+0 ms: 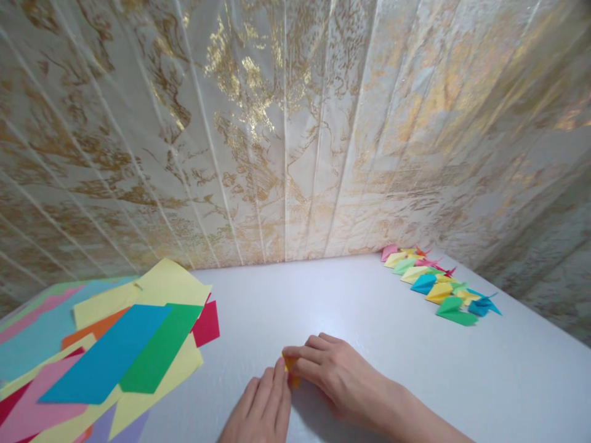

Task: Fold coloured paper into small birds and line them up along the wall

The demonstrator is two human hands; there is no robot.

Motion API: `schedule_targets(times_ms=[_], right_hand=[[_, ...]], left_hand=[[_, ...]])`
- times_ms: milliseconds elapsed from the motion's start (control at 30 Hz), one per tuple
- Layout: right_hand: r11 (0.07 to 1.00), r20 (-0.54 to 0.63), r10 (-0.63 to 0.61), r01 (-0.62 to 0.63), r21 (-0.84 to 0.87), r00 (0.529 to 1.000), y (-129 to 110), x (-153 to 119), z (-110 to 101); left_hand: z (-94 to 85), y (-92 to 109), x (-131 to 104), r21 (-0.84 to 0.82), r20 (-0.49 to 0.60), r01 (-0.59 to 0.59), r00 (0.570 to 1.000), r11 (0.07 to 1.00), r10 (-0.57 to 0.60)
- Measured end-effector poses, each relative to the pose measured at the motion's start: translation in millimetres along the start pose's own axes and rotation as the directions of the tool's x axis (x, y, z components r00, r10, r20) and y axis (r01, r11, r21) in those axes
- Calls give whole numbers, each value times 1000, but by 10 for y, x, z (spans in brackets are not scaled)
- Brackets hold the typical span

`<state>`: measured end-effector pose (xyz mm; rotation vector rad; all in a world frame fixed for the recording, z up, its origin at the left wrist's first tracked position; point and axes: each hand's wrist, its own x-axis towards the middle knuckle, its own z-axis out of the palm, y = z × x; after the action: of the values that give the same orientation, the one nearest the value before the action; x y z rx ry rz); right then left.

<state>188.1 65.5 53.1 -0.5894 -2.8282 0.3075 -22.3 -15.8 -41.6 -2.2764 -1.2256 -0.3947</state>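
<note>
A small piece of folded yellow-orange paper (291, 362) lies at the front middle of the white table, mostly covered by fingers. My right hand (337, 372) reaches in from the right, its fingers closed on that paper. From below, my left hand (265, 406) rests beside it with fingers held together, their tips touching the paper's left edge. What lies under the left fingers is hidden.
Coloured paper sheets, among them a blue strip (108, 354) and a green strip (159, 351), overlap on the left. Folded paper shapes, including a green one (455, 312), stand in rows at the far right. A gold-patterned white curtain (286, 154) hangs behind the table (286, 301).
</note>
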Motion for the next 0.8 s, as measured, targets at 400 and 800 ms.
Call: schedule_targets(times_ms=[400,800], right_hand=[[989,-23,149,-148,15,989,-44,8,106],[988,-140,68,-47,149,988,62,34,173]], left_hand=[[-422,-362,309,-86,135,23,991,996,-11],[-367,-405,505,-388,73,88,995,917,-65]])
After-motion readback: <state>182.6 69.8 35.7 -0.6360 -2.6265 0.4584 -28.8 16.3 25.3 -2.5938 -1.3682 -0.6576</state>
